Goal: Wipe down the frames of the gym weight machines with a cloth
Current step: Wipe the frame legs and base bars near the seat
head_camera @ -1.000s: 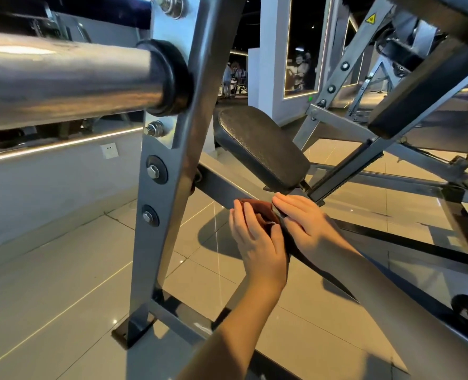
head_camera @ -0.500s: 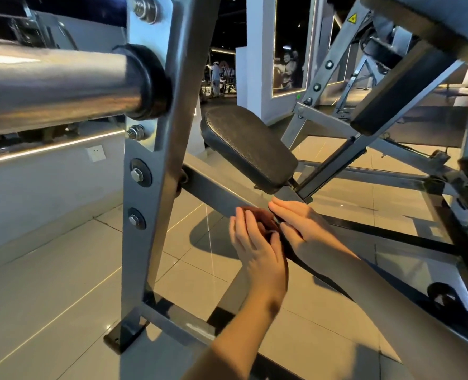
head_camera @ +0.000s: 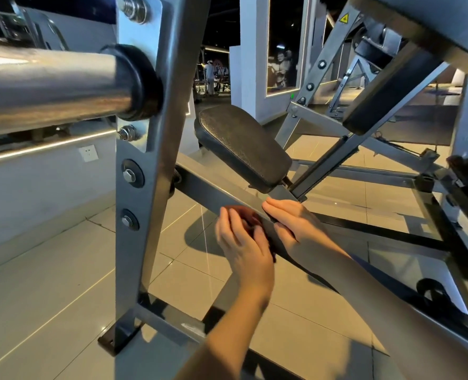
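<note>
Dark reddish cloth [head_camera: 246, 214] pressed against near face of sloped frame bar [head_camera: 213, 187], gripped by left hand [head_camera: 244, 246], fingers curved over it. Cloth mostly hidden, outline blurred. Right hand [head_camera: 291, 222] laid flat on bar top, fingers straight, nothing held. Black pad [head_camera: 244, 144] mounted just above bar.

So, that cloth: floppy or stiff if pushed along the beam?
Probably floppy: the cloth sits bunched under the left hand. Likely light too, wadding that small. Should slide easily on the smooth metal beam.
</note>
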Action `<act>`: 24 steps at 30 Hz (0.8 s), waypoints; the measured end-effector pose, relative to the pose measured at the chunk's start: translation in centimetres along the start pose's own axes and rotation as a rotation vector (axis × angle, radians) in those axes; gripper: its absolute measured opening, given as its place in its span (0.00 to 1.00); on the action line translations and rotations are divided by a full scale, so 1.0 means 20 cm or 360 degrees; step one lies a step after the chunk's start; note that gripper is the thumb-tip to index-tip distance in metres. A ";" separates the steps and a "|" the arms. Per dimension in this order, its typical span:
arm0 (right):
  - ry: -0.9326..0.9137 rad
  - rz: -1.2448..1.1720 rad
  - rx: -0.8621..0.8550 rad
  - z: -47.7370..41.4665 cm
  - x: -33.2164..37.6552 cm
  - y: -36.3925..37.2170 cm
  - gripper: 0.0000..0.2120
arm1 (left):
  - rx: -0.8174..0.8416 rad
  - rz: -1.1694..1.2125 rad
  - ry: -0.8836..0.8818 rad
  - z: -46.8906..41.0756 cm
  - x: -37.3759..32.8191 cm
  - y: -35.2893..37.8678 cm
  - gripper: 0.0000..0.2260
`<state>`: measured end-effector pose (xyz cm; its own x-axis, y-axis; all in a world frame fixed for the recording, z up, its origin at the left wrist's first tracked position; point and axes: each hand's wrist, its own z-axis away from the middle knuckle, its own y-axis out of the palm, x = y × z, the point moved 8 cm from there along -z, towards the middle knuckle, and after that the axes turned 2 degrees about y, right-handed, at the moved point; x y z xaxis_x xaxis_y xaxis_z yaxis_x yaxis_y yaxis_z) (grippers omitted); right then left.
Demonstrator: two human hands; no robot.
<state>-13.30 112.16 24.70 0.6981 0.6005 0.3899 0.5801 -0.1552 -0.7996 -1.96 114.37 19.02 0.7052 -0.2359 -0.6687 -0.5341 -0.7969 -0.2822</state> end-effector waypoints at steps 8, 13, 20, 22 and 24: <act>-0.0050 0.0100 -0.0070 0.01 0.02 -0.01 0.22 | -0.0050 -0.0044 0.0086 -0.16 0.03 -0.08 0.22; -0.0131 0.0168 -0.0200 0.04 0.04 -0.03 0.22 | 0.0057 -0.0134 0.0080 -0.07 0.05 -0.08 0.20; -0.0177 0.0356 -0.0329 0.16 0.12 -0.07 0.17 | 0.0793 -0.0395 0.0066 0.15 0.16 0.03 0.10; -0.0290 0.0441 -0.0365 0.24 0.17 -0.07 0.13 | 0.0960 -0.0505 0.0199 0.17 0.20 0.02 0.09; -0.0406 0.0513 -0.0325 0.32 0.21 -0.03 0.13 | 0.1099 -0.0530 0.0243 0.18 0.25 -0.01 0.09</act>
<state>-13.49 119.84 23.89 0.7457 0.6662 -0.0091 0.4390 -0.5016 -0.7454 -0.04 115.34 13.27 0.9090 -0.1588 -0.3855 -0.4168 -0.3243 -0.8492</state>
